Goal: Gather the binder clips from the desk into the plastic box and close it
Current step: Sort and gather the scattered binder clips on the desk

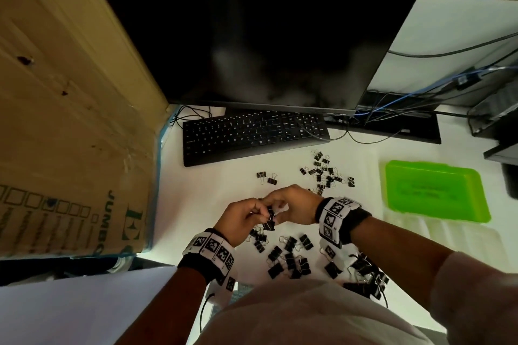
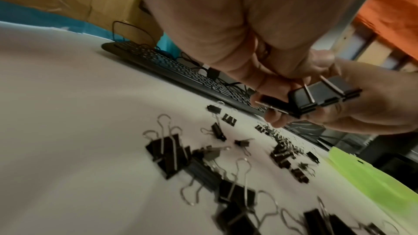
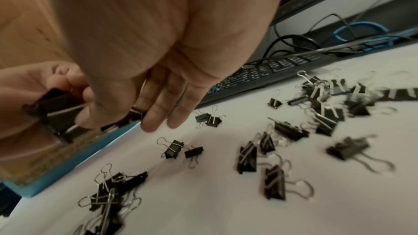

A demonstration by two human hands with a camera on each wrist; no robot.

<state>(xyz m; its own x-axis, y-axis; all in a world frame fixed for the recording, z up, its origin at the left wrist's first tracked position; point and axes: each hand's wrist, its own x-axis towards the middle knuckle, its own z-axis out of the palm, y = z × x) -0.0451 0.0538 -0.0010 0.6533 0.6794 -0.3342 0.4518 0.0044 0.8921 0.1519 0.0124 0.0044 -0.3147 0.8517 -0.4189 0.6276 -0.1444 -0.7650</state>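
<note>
Both hands meet above the white desk (image 1: 201, 185), just in front of me. My left hand (image 1: 252, 213) and right hand (image 1: 280, 204) together hold a small bunch of black binder clips (image 1: 270, 221). From the left wrist the held clips (image 2: 323, 96) sit between the fingers of both hands. The right wrist view shows the right thumb and forefinger pinching a clip (image 3: 54, 104) while the other fingers (image 3: 162, 110) stay straight. Loose clips lie below the hands (image 1: 291, 255), in a heap at the near right (image 1: 364, 274) and in a smaller cluster farther back (image 1: 322, 173). The green plastic box (image 1: 434, 190) rests at the right.
A black keyboard (image 1: 252, 134) and a dark monitor (image 1: 252, 36) stand behind the clips. A large cardboard box (image 1: 70, 120) walls off the left side. Tangled cables (image 1: 420, 98) and dark equipment fill the back right. Two stray clips (image 1: 266, 178) lie near the keyboard.
</note>
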